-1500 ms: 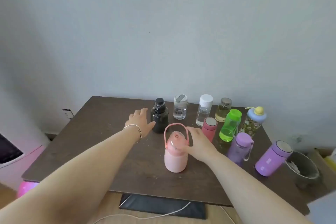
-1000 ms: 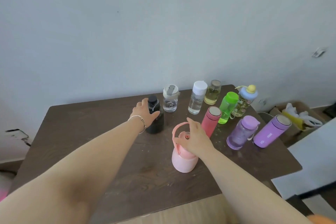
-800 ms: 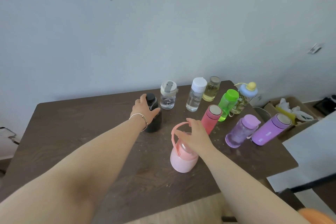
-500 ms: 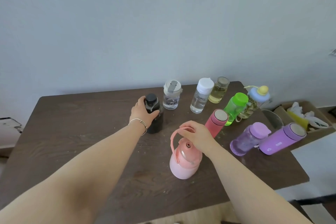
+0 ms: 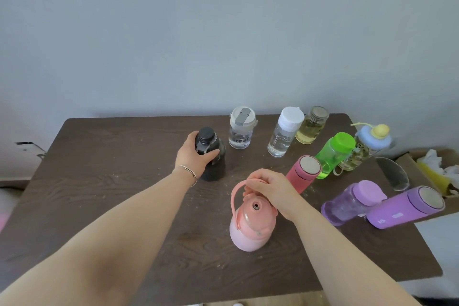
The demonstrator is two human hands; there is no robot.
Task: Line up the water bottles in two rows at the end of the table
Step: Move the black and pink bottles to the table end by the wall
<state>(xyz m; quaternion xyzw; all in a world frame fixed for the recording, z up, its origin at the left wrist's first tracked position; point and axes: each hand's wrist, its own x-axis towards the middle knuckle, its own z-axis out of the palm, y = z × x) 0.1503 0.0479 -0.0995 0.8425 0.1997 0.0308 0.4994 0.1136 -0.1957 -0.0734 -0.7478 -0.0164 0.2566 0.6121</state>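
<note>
On the dark wooden table, my left hand grips the black bottle around its neck. My right hand is closed on the loop handle of the round pink bottle near the table's middle. Along the far edge stand a clear bottle with a grey lid, a clear white-capped bottle and a yellowish jar. To the right stand a red flask, a green bottle, a patterned blue-and-yellow-capped bottle, a translucent purple bottle and a solid purple flask.
A grey wall rises right behind the table's far edge. Off the table's right side there is a grey bowl-like container and a cardboard box with yellow and white items. The table's left half is bare wood.
My left hand has closed around the black bottle's neck. My right hand moved from the pink bottle's side up onto its handle and gripped it. The camera view swung about.
</note>
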